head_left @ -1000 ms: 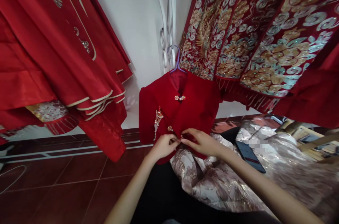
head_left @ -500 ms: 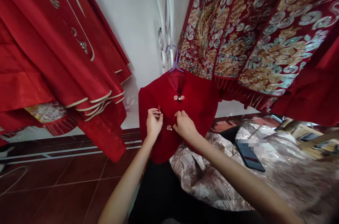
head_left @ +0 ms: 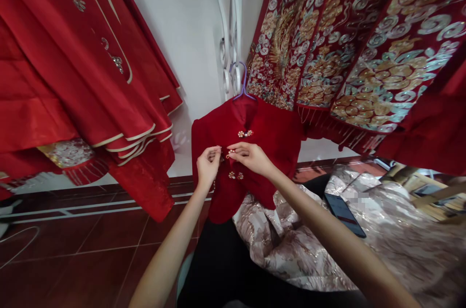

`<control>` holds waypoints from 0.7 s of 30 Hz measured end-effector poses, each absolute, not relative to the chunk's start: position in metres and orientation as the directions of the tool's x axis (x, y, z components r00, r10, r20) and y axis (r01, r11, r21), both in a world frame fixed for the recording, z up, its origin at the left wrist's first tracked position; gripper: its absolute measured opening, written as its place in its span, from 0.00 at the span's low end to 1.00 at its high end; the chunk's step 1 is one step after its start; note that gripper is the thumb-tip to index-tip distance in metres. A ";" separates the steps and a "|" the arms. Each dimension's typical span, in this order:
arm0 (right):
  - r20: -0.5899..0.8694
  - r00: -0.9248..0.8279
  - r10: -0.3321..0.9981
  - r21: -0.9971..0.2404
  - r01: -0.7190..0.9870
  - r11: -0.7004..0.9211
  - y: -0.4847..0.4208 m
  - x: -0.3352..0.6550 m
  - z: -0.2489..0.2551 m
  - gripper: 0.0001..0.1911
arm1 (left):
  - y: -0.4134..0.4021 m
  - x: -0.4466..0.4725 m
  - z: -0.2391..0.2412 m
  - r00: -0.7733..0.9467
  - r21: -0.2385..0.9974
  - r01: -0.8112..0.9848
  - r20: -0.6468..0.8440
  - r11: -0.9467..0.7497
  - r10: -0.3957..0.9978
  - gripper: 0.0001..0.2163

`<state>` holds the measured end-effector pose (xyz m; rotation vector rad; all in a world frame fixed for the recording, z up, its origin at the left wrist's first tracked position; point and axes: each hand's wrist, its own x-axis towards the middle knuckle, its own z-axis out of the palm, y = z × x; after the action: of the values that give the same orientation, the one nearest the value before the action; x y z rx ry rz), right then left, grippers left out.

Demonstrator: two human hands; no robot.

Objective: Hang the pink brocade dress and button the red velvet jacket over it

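Observation:
A small red jacket [head_left: 269, 145] hangs in front of me on a purple hanger [head_left: 243, 86]. It has a pearl clasp at the collar [head_left: 245, 134] and a lower pearl clasp [head_left: 235, 175]. My left hand [head_left: 207, 166] pinches the jacket's front edge at mid-chest. My right hand [head_left: 248, 156] meets it there, fingers pinched on a small clasp between the two pearl ones. Both hands are closed on the fabric and fastening.
Red robes with cream trim [head_left: 83, 80] hang at left. A heavily embroidered red and gold garment [head_left: 349, 46] hangs at right. A brocade cloth [head_left: 382, 245] with a dark phone [head_left: 344, 213] on it lies at lower right. The floor is red tile [head_left: 73, 250].
Both hands rose from the jacket's lower clasp to its mid-chest. The tassel ornament seen earlier on the left front is now hidden behind my left hand.

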<state>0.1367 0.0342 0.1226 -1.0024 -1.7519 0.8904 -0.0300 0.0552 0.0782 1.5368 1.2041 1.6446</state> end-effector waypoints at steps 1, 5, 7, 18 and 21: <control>0.340 -0.259 0.904 -0.890 0.222 0.398 0.037 0.133 0.123 0.14 | 0.056 -0.031 0.078 -0.170 0.902 0.115 0.430 -0.415 0.887 0.10; 0.316 -0.158 0.936 -0.913 0.218 0.345 0.045 0.117 0.119 0.12 | 0.061 -0.034 0.076 -0.188 0.929 0.005 0.364 -0.369 0.912 0.10; 0.358 -0.119 0.926 -0.883 0.279 0.377 0.049 0.110 0.114 0.11 | 0.063 -0.035 0.075 -0.202 0.938 -0.016 0.336 -0.346 0.920 0.11; 0.465 -0.090 0.881 -0.732 0.520 0.440 0.057 0.104 0.104 0.07 | 0.063 -0.040 0.076 -0.149 0.934 -0.001 0.354 -0.358 0.923 0.12; 0.479 -0.066 0.876 -0.724 0.535 0.436 0.057 0.102 0.104 0.06 | 0.063 -0.039 0.076 -0.148 0.934 0.028 0.356 -0.356 0.923 0.11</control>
<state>0.1018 0.0574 0.1044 -1.2238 -1.7349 0.4473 -0.0391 0.0634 0.0759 1.3998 1.1270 1.5934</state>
